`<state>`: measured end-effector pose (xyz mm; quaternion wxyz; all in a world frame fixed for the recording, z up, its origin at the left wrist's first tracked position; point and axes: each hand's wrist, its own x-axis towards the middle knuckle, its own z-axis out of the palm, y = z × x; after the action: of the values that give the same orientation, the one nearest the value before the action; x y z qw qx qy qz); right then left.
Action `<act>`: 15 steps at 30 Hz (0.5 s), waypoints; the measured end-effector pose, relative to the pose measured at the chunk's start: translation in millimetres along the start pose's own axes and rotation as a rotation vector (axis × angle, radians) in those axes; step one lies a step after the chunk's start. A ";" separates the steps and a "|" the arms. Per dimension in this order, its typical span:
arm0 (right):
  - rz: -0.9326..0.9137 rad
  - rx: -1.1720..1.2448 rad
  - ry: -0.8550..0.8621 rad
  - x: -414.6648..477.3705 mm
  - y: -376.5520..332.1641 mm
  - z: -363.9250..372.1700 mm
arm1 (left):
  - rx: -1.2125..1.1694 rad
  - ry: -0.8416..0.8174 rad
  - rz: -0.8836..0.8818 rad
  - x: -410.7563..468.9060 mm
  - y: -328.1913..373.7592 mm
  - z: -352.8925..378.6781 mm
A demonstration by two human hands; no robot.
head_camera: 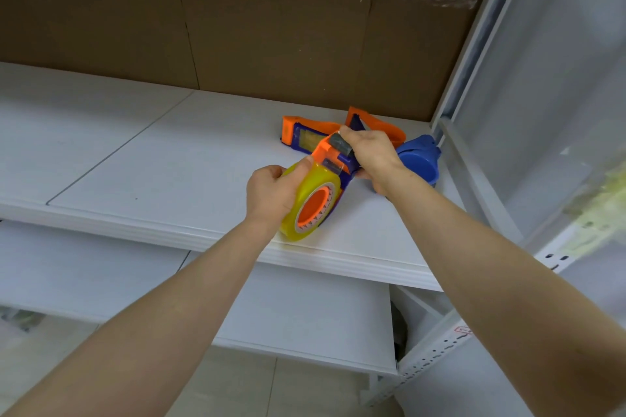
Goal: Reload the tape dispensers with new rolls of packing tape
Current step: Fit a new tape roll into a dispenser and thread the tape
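The tape roll (306, 200) looks glossy, see-through yellow film. The dispenser (333, 159) holding it is smooth orange and blue plastic. The shelf (135, 152) is matt white board; behind it stands dull brown cardboard (271, 27).

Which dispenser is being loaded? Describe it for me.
On the white shelf before the cardboard backing, orange-and-blue dispensers lie near the right end. It is the nearest dispenser, held by the left hand and right hand. Only it carries a yellow tape roll.

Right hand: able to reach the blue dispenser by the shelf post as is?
Likely not yet: right hand grips the head of the loaded dispenser. The blue dispenser lies just beyond it, nothing between.
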<state>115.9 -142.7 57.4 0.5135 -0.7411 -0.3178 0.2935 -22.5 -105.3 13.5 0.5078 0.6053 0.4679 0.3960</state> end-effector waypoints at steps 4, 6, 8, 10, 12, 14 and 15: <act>-0.041 -0.023 0.006 -3.4 9.3 3.2 | 0.003 -0.004 -0.014 -0.8 1.8 0.1; -0.015 0.079 0.020 -3.9 9.6 2.4 | 0.009 -0.005 -0.029 -0.8 2.3 -1.1; 0.107 0.341 -0.086 -5.8 11.8 1.2 | -0.063 0.022 -0.091 -0.2 3.9 -3.4; 0.157 0.307 -0.225 -9.6 24.3 2.0 | -0.196 0.066 -0.200 3.5 4.7 -6.6; 0.139 0.084 -0.341 -17.4 40.4 7.8 | -0.335 0.090 -0.314 9.1 1.7 -9.3; 0.078 -0.078 -0.350 -23.0 48.3 16.7 | -0.460 0.037 -0.415 13.5 -2.4 -8.6; 0.021 -0.149 -0.297 -25.4 50.3 21.1 | -0.499 -0.010 -0.448 14.9 -4.6 -7.2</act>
<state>92.5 -163.8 6.1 0.4013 -0.7289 -0.4034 0.3806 -26.4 -89.0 10.2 0.7172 0.3463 0.4753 0.3738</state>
